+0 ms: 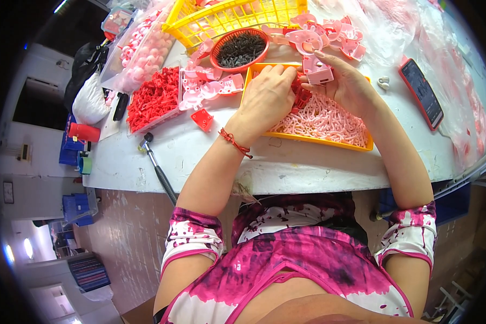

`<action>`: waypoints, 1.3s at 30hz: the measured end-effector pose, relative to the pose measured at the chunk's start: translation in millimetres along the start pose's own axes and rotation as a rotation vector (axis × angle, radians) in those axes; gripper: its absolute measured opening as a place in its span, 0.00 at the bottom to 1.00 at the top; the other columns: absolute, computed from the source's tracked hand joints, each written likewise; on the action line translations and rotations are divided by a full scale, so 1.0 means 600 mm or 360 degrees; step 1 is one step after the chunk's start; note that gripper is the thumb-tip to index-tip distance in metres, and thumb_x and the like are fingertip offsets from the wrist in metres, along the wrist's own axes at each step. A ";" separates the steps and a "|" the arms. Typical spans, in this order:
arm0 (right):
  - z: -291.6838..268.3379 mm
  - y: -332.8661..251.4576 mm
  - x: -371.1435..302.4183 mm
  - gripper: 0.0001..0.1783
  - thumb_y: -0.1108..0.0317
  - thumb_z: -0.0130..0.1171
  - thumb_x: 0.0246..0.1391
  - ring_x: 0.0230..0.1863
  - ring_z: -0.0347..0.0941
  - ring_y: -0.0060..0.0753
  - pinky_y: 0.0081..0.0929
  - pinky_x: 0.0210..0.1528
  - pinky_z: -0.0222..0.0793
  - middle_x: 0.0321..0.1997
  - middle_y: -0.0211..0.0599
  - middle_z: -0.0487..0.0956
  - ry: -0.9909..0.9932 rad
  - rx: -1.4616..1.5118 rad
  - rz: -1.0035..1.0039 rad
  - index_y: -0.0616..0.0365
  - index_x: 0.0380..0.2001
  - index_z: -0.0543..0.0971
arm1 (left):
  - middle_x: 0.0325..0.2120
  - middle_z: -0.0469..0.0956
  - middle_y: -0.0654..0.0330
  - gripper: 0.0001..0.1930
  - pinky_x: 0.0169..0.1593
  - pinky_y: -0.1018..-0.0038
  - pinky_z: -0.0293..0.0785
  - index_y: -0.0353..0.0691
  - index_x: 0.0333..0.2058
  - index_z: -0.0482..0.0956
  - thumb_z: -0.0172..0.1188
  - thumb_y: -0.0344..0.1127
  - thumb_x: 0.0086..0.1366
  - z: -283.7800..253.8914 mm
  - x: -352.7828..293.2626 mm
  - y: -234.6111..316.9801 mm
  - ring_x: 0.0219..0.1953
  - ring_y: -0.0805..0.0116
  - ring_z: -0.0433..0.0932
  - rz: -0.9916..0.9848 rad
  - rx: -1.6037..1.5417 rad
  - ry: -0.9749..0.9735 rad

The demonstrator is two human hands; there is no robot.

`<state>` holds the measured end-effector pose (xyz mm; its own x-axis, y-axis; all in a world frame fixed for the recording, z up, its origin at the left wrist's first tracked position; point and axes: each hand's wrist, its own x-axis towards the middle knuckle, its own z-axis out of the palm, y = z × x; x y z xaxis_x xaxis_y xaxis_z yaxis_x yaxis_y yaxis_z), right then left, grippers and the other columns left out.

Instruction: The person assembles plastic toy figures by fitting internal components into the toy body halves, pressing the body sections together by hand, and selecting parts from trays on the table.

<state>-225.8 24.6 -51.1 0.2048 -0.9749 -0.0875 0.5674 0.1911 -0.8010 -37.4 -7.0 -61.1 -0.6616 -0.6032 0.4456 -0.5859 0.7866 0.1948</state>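
My left hand reaches into the left side of a shallow yellow tray, its fingers curled together and pointing down. The fingertips are hidden, so what they grip cannot be seen. Close beside them in the tray lie small red plastic parts. Light pink, thin branched plastic parts fill the rest of the tray. Over the tray's right part, my right hand is closed on a pink plastic piece with a boxy end, held between thumb and fingers.
Beyond the tray stand a red bowl of black parts and a yellow basket. Left are a box of red parts, pink pieces and a black-handled tool. A phone and plastic bags lie right.
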 end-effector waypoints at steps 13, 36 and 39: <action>0.005 -0.001 -0.002 0.17 0.58 0.54 0.59 0.39 0.76 0.26 0.32 0.47 0.78 0.38 0.35 0.77 0.0001 -0.0050 0.0004 0.59 0.45 0.70 | 0.35 0.75 0.48 0.09 0.45 0.61 0.71 0.34 0.36 0.71 0.54 0.27 0.55 0.000 0.000 0.001 0.40 0.49 0.74 -0.0018 -0.0005 -0.0010; 0.000 0.001 0.000 0.18 0.58 0.54 0.59 0.40 0.77 0.29 0.31 0.47 0.77 0.40 0.36 0.77 -0.0015 -0.0053 0.0005 0.60 0.46 0.70 | 0.35 0.75 0.48 0.11 0.45 0.61 0.70 0.35 0.38 0.72 0.54 0.27 0.55 0.001 0.000 -0.001 0.40 0.49 0.74 -0.0003 -0.0012 -0.0009; 0.000 0.001 -0.001 0.18 0.58 0.54 0.59 0.40 0.77 0.29 0.31 0.48 0.77 0.40 0.36 0.77 -0.0021 -0.0045 0.0000 0.59 0.45 0.70 | 0.35 0.75 0.48 0.11 0.45 0.61 0.70 0.35 0.38 0.72 0.54 0.27 0.55 0.000 0.000 -0.001 0.40 0.49 0.74 -0.0002 -0.0015 -0.0003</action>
<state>-225.4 25.2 -51.3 0.2156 -0.9732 -0.0798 0.5447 0.1877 -0.8173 -37.2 -7.2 -61.5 -0.6618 -0.6043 0.4437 -0.5823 0.7871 0.2034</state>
